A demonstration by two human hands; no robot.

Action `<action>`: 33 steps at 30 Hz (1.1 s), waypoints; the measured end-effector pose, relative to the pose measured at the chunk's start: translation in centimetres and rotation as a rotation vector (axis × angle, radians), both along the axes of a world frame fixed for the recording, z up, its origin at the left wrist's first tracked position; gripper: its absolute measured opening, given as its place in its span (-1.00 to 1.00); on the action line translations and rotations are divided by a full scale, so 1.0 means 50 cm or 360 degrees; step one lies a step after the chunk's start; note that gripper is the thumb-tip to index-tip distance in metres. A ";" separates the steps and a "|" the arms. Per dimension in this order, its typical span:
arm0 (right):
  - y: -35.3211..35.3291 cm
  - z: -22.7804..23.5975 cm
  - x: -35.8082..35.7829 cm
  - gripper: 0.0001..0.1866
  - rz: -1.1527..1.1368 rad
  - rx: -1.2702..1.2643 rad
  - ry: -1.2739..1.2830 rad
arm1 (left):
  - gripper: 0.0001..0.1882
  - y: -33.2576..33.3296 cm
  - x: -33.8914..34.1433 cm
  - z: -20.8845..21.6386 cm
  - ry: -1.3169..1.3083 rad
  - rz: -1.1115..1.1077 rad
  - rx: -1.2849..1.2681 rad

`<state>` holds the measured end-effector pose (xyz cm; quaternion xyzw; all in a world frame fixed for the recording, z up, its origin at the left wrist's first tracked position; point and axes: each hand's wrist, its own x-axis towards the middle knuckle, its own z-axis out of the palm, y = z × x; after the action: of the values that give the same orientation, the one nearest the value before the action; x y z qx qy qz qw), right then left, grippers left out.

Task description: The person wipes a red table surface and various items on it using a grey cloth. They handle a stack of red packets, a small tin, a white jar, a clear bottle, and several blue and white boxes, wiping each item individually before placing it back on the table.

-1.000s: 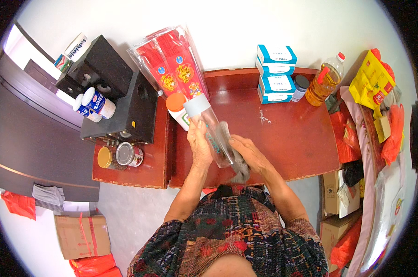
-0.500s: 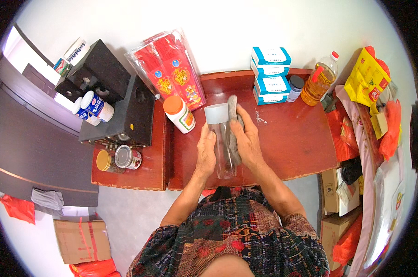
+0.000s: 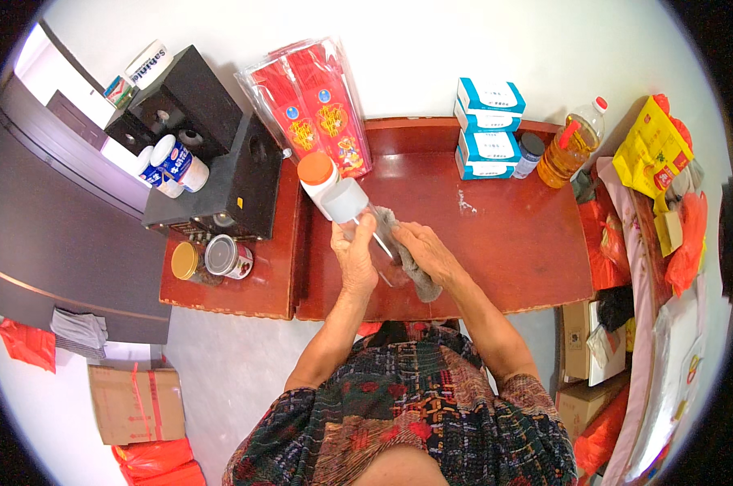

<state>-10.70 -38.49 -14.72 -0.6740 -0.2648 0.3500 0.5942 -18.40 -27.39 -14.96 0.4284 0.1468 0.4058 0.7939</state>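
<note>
Left hand (image 3: 356, 263) clasps the clear bottle (image 3: 385, 254) below its pale cap (image 3: 349, 201), right hand (image 3: 429, 255) pinches soft grey cloth (image 3: 420, 280) seemingly against it, a light, slick-looking body best held mid-length.

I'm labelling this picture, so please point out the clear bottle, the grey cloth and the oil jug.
Clear bottle (image 3: 382, 253), head view: on its see-through body.
Grey cloth (image 3: 420, 280), head view: on its lower part.
Oil jug (image 3: 562, 162), head view: on its golden body.
</note>
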 end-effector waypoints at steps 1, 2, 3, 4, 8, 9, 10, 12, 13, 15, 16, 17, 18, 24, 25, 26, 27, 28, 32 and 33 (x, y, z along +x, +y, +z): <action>-0.007 -0.011 -0.001 -0.58 -0.0012 -0.0018 0.0095 | -0.66 0.008 -0.001 -0.007 -0.0043 -0.0026 -0.0058; -0.011 -0.016 -0.002 -0.59 -0.0022 -0.0032 0.0185 | -0.67 0.011 0.002 -0.002 -0.0091 -0.0050 -0.0112; -0.015 -0.017 -0.006 -0.60 -0.0086 0.0049 0.0531 | -0.70 0.007 0.003 0.010 -0.0096 -0.0026 -0.0152; -0.020 -0.017 -0.013 -0.61 -0.0150 0.0132 0.0876 | -0.69 0.010 0.006 0.011 -0.0135 -0.0058 -0.0185; -0.020 -0.027 -0.058 -0.60 -0.0391 0.0681 0.1839 | -0.63 0.024 0.017 0.016 -0.0235 -0.0140 -0.0222; -0.020 -0.022 -0.070 -0.56 -0.0462 0.0684 0.1771 | -0.63 0.023 0.016 0.023 -0.0236 -0.0142 -0.0210; -0.027 -0.011 -0.077 -0.57 -0.0440 0.0642 0.1762 | -0.62 0.024 0.016 0.027 -0.0236 -0.0143 -0.0198; -0.039 0.019 -0.095 -0.59 -0.0392 0.0551 0.1747 | -0.63 0.039 0.021 0.019 -0.0241 0.0031 -0.0096; -0.043 0.014 -0.102 -0.62 -0.0305 0.0463 0.1539 | -0.63 0.047 0.022 0.017 -0.0242 0.0119 -0.0044; -0.056 0.005 -0.107 -0.66 -0.0136 0.0296 0.1118 | -0.64 0.056 0.020 0.019 -0.0215 0.0097 -0.0065; -0.063 0.009 -0.102 -0.68 -0.0126 0.0232 0.0854 | -0.65 0.060 0.018 0.020 -0.0202 0.0086 -0.0075; -0.072 0.024 -0.094 -0.71 -0.0108 0.0172 0.0587 | -0.64 0.065 0.016 0.019 -0.0202 0.0065 -0.0048; -0.080 0.040 -0.086 -0.73 -0.0091 0.0114 0.0318 | -0.64 0.069 0.012 0.019 -0.0203 0.0044 -0.0022; -0.029 0.135 -0.065 -0.54 -0.0393 0.0431 -0.0751 | -0.45 0.018 -0.020 0.018 -0.0091 -0.0322 0.0157; -0.003 0.139 -0.060 -0.54 -0.0452 0.0497 -0.0986 | -0.43 0.000 -0.026 0.018 -0.0018 -0.0361 0.0184; 0.012 0.141 -0.052 -0.53 -0.0508 0.0559 -0.1230 | -0.42 -0.015 -0.028 0.024 0.0046 -0.0400 0.0209; 0.017 0.139 -0.042 -0.54 -0.0454 0.0551 -0.1211 | -0.35 -0.030 -0.028 0.041 0.0008 -0.0376 0.0063; 0.022 0.136 -0.035 -0.55 -0.0398 0.0544 -0.1191 | -0.34 -0.023 -0.028 0.037 -0.0067 -0.0382 0.0167; 0.019 0.112 -0.011 -0.55 0.0098 0.0360 -0.0039 | -0.30 0.008 -0.048 0.034 -0.0091 -0.0296 0.0595; 0.015 0.100 -0.007 -0.53 0.0122 0.0215 -0.0049 | -0.30 0.011 -0.051 0.036 -0.0032 -0.0255 0.0700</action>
<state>-11.06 -37.73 -9.71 -0.6271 -0.3224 0.3435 0.6204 -20.93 -26.84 -13.16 0.5974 0.0125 0.3680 0.7124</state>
